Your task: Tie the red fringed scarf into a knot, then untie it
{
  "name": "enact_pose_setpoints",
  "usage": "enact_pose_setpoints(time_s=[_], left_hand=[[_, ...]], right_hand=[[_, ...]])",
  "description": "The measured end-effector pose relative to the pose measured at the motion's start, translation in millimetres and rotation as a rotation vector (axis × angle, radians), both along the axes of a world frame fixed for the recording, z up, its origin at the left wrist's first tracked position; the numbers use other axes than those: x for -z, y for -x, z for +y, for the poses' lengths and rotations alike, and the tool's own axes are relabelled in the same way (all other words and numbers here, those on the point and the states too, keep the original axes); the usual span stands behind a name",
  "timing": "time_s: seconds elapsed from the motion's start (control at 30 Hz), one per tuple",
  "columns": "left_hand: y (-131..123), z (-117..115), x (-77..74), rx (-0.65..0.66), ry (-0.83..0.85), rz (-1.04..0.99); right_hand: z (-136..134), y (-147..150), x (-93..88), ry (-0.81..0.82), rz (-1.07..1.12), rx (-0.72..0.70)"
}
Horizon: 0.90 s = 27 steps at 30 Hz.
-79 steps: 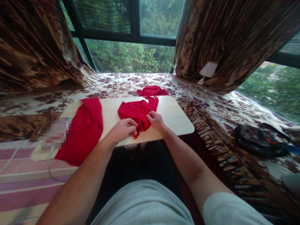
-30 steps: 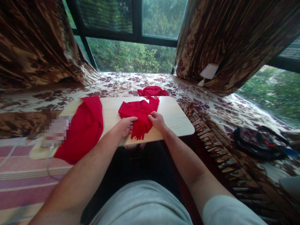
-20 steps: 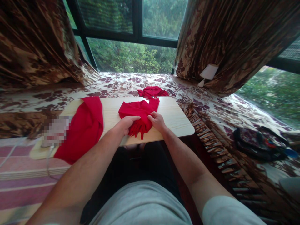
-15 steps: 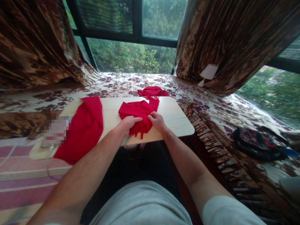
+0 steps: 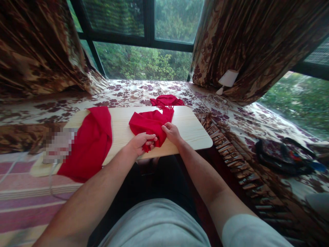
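A red fringed scarf [image 5: 146, 121] lies bunched and partly folded on a pale wooden tabletop [image 5: 120, 130]. At its near edge my left hand [image 5: 143, 142] is closed on the fringed end, its fingers curled around the strands. My right hand [image 5: 171, 133] pinches the scarf's right side between thumb and fingers. Fringe also shows at the scarf's far right corner. Left of it, a larger piece of red cloth [image 5: 94, 140] is draped over the table and hangs past its near edge.
Behind the table another red cloth [image 5: 167, 100] rests on the flower-patterned cover [image 5: 128, 89]. A blurred-out flat object with a cable lies at the table's left end. A small white lamp [image 5: 228, 79] stands by the curtain, and a black bag [image 5: 285, 156] lies at the right.
My left hand has turned and closed around the near fringe, which hung loose in front of it before. The right hand keeps its hold in the same place.
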<state>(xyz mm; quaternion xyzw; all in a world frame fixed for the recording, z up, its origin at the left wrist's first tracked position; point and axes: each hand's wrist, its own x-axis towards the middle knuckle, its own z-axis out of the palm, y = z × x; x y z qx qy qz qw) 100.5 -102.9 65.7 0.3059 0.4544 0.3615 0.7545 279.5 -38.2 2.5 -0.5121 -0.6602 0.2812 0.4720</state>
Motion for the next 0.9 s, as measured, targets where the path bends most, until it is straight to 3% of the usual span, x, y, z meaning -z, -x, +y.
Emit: enact_pose_setpoints(time_s=[0.23, 0.4, 0.5, 0.57, 0.67, 0.77, 0.83, 0.9], left_hand=[[6, -5, 10.1, 0.051, 0.002, 0.117], [13, -10, 8.5, 0.123, -0.119, 0.298], [22, -15, 11.0, 0.167, -0.173, 0.404], [30, -18, 13.5, 0.208, -0.228, 0.488], [40, -17, 11.8, 0.147, -0.435, 0.853], [46, -2, 1.5, -0.086, -0.764, 1.264], [45, 15, -5.4, -0.142, -1.001, 1.302], [40, 36, -7.9, -0.046, -1.193, 1.213]], right_hand=[[0, 0, -0.9, 0.006, 0.038, -0.015], [-1, 1, -0.3, 0.025, 0.085, -0.033], [-2, -2, -8.0, 0.125, 0.091, -0.111], [-2, -6, -19.0, 0.235, -0.019, -0.187], [2, -11, -41.7, 0.297, -0.382, -0.191], [11, -6, -63.8, 0.092, -0.642, -0.039], [19, 5, -73.4, -0.089, -0.707, -0.051], [28, 18, -77.6, -0.193, -0.778, -0.199]])
